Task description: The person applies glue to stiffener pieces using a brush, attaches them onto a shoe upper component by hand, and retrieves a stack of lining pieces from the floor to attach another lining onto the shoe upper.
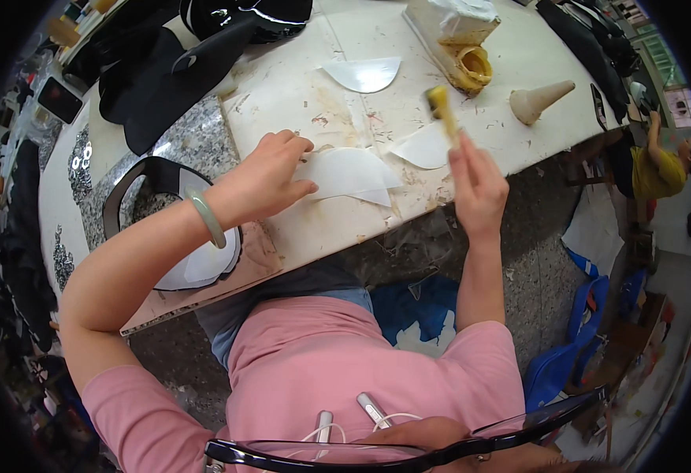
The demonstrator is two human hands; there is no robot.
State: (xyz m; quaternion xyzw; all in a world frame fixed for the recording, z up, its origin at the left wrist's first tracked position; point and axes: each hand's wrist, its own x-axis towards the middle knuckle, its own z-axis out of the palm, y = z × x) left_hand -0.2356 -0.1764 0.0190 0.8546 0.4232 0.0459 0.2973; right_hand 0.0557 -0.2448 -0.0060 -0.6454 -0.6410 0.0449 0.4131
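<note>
My right hand [479,189] grips a small brush [445,114] by its yellowish handle, raised over the table with its dark, slightly blurred head pointing away from me. My left hand [278,175] has thumb and fingers spread at the left end of a white half-moon piece [349,172]; whether the fingertips press on it I cannot tell. A second white curved piece [424,148] lies right of that one, partly behind the brush. Farther back is another shiny white half-moon piece [363,75]. Beyond the brush stands a glue-crusted container with a yellow round mouth [473,69].
A beige cone-shaped object [538,102] lies near the table's right edge. Under my left forearm, a black-rimmed curved piece [129,185] rests by a granite slab [200,130]. Black material [164,79] and a phone [59,100] are at left. A person in yellow [657,169] is far right.
</note>
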